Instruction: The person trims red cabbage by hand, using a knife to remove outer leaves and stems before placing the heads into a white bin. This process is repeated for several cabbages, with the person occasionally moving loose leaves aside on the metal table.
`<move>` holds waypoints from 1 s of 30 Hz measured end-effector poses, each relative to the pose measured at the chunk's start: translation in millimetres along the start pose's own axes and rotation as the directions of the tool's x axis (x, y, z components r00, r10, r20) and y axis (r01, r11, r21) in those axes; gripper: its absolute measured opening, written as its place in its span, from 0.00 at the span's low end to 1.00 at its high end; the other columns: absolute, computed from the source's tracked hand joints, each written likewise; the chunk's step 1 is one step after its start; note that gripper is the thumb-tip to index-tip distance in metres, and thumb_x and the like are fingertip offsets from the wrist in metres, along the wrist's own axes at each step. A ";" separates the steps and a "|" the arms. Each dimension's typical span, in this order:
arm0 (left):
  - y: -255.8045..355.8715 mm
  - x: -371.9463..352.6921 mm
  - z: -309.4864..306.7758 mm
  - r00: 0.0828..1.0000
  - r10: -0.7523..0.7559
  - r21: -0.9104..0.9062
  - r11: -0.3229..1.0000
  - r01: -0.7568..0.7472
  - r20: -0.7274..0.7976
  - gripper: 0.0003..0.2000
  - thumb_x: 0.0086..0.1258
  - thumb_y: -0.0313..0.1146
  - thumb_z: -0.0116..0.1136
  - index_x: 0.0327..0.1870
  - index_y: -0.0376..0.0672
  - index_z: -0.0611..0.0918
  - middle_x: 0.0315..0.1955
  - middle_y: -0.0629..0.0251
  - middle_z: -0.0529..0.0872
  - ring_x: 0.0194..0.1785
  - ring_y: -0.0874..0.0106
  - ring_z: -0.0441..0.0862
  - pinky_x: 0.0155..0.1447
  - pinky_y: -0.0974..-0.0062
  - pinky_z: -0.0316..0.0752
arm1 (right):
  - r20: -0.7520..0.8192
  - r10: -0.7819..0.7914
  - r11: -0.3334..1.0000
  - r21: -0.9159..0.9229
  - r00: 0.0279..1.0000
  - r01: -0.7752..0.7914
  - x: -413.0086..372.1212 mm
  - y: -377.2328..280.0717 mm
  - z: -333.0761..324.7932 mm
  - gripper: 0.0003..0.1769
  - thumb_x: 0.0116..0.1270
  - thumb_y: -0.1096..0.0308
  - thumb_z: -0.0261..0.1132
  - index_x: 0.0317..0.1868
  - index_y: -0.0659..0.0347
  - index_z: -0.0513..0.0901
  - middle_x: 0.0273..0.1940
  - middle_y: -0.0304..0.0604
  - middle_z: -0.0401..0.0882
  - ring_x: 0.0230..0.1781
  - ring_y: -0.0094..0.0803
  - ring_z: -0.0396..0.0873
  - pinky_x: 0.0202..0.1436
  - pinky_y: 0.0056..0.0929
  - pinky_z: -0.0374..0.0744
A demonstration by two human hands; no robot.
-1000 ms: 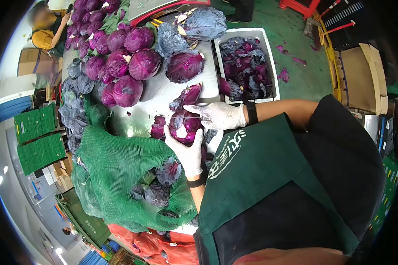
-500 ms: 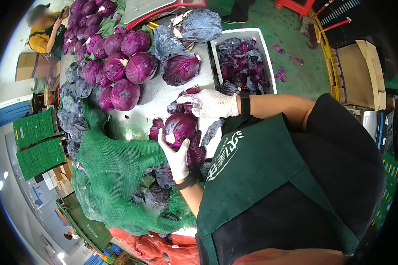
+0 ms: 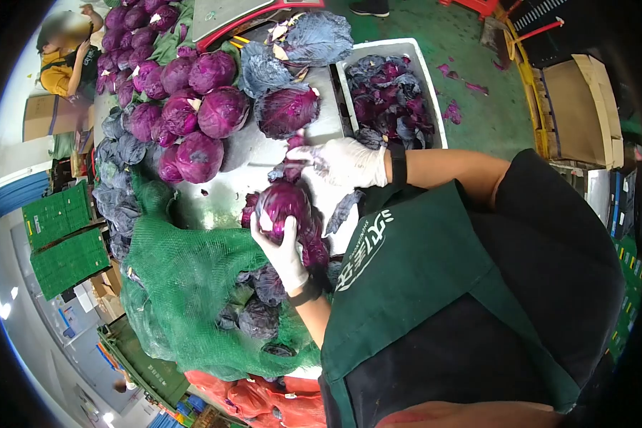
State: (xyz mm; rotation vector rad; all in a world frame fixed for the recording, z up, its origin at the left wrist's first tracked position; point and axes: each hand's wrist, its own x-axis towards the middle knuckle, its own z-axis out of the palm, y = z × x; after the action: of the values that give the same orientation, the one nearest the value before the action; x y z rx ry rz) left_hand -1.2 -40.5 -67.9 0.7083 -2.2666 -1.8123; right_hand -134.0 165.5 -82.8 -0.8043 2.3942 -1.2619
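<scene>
My left hand (image 3: 281,251), in a white glove, grips a purple cabbage (image 3: 285,207) from below, fingers spread round its side. A pale cut patch shows on the cabbage near my fingertips. Just above it, my gloved right hand (image 3: 346,162) is closed and blurred by motion. A thin greyish, blade-like streak runs from its fingers, too smeared to name. Purple leaf pieces (image 3: 292,170) lie beside those fingers. Loose outer leaves (image 3: 315,246) sit against the cabbage on the right, and a dark leaf (image 3: 344,212) rests on the metal table (image 3: 246,171).
Several purple cabbages (image 3: 200,153) are piled at the upper left. A white box (image 3: 441,121) holds trimmed leaves. Green netting (image 3: 192,285) with dark cabbages (image 3: 258,317) lies at my left, above red mesh sacks (image 3: 264,399). A red-edged scale (image 3: 242,25) stands at the back. Another person (image 3: 68,60) works at far left.
My right hand has shifted slightly and its fingers have blurred. The cabbage has turned a little in my left hand and moved slightly. The view has shifted slightly.
</scene>
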 end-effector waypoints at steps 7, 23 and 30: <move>25.3 9.1 23.2 0.968 0.227 0.462 0.850 -0.251 0.109 0.45 0.56 0.39 0.78 0.73 0.37 0.64 0.66 0.47 0.67 0.71 0.54 0.63 0.76 0.58 0.55 | 0.127 -0.048 0.982 0.189 0.991 0.023 31.7 -10.2 14.6 0.37 0.62 0.43 0.69 0.66 0.54 0.74 0.41 0.55 0.85 0.37 0.45 0.83 0.46 0.38 0.80; 35.9 15.8 21.1 0.869 0.392 0.469 0.733 -0.493 0.302 0.46 0.53 0.29 0.75 0.75 0.42 0.61 0.69 0.48 0.62 0.75 0.54 0.58 0.75 0.56 0.58 | 0.125 -0.134 0.985 0.122 0.983 0.118 9.0 13.8 6.0 0.39 0.62 0.76 0.59 0.75 0.51 0.63 0.46 0.47 0.80 0.35 0.28 0.78 0.38 0.26 0.77; 16.4 10.7 25.2 0.939 0.311 0.446 0.826 -0.345 0.149 0.54 0.52 0.42 0.78 0.78 0.40 0.54 0.74 0.38 0.53 0.78 0.44 0.50 0.78 0.49 0.48 | 0.171 -0.063 0.831 0.554 0.983 -0.043 -12.4 28.5 26.6 0.31 0.61 0.69 0.63 0.67 0.57 0.76 0.54 0.55 0.81 0.44 0.41 0.83 0.53 0.32 0.80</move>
State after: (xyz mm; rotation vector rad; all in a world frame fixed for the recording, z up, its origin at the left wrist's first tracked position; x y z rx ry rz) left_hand -25.1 -20.7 -60.5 0.2766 -2.7016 -1.1598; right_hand -119.9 168.7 -121.1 -0.7058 1.7285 -1.6900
